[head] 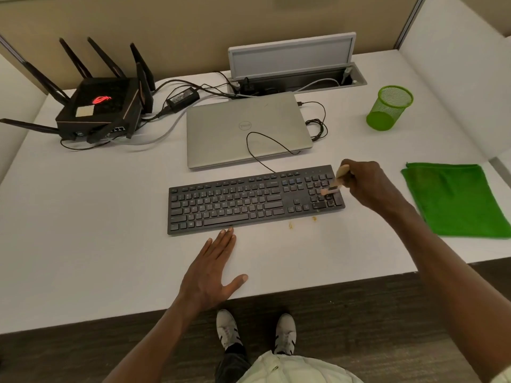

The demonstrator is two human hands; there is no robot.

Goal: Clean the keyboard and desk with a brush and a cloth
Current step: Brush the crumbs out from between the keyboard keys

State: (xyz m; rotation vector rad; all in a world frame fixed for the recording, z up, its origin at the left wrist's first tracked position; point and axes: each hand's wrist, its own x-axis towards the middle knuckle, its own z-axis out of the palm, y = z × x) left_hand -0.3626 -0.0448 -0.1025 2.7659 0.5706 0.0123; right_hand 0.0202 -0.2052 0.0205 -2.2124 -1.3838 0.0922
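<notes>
The black keyboard (255,199) lies flat near the middle of the white desk (83,244), its long side running from 9 to 3 o'clock and tilted a little so the right end sits farther back. It is a full-size board with low dark keys and a number pad at its 3 o'clock end; a thin black cable (265,143) leaves its back edge and loops over the closed silver laptop (247,128) at 12 o'clock.

The right hand (367,183) hovers at the keyboard's right end, its grip clamped around the pale wooden handle of a small brush (336,181). The brush slants down toward 7 o'clock, and its light bristle tip meets the number pad keys. The brush is blurred, so finer detail is unclear.

The left hand (213,269) lies flat on the desk at 6 o'clock from the keyboard, fingers straight and together, thumb spread, the grip apart and holding nothing; the fingertips just reach the keyboard's front edge.

A few brownish crumbs (301,221) sit on the desk just in front of the keyboard's right part. A folded green cloth (456,200) lies flat at 3 o'clock, well apart from the keyboard. A green mesh cup (388,107) stands at 1 o'clock, and a black router (96,109) with antennas at 10 o'clock.
</notes>
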